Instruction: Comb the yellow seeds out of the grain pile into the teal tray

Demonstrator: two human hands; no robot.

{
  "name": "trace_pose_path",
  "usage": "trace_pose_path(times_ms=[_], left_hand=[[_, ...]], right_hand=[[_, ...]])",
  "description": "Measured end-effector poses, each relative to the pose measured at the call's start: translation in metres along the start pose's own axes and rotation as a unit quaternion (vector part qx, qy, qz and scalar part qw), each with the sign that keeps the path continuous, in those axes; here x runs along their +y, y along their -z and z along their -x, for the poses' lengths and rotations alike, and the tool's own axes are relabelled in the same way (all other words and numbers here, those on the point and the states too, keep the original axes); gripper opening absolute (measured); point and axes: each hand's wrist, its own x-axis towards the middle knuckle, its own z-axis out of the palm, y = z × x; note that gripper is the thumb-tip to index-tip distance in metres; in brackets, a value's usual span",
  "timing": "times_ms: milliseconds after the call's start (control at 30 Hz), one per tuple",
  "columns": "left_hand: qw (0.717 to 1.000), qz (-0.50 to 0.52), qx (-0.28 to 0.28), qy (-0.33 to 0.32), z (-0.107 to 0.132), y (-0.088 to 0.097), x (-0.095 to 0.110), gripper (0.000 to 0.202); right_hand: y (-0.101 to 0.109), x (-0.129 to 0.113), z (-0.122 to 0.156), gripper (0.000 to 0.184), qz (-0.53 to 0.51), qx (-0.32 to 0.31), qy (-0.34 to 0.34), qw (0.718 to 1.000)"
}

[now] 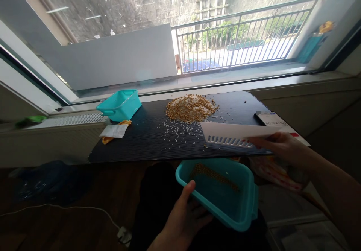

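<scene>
My left hand (184,215) grips the near rim of a turquoise plastic basin (225,202), thumb over the edge, below the table's front edge. Some yellowish beans lie along the basin's far inner side. In my right hand (282,143) is a white slotted plastic sheet (225,130), its edge resting near the black tabletop (138,145). Just beyond the sheet's left end rises a heap of yellowish beans mixed with white grains (190,108). Loose white grains (177,132) are scattered in front of the heap.
A second turquoise basin (121,106) stands at the table's back left. Near it lies a white packet on an orange cloth (115,130). At the right, a device with a digital time display (272,118) lies partly behind the sheet. A window and railing (237,40) are behind.
</scene>
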Motion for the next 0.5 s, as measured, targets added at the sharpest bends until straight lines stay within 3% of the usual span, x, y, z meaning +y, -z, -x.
trace_pose_path(times_ms=[100, 300, 500], left_hand=[[1.000, 0.001, -0.006, -0.001, 0.000, 0.000, 0.000, 0.066], [1.000, 0.007, -0.003, -0.004, -0.003, 0.001, -0.001, 0.066], [1.000, 0.011, -0.019, -0.008, -0.003, 0.004, -0.002, 0.066]], right_hand=[[0.000, 0.001, -0.001, 0.045, -0.046, -0.065, -0.013, 0.997], [-0.009, -0.016, 0.004, 0.041, -0.099, -0.079, -0.009, 0.992], [-0.007, -0.019, 0.005, 0.042, -0.082, -0.060, -0.004, 0.995]])
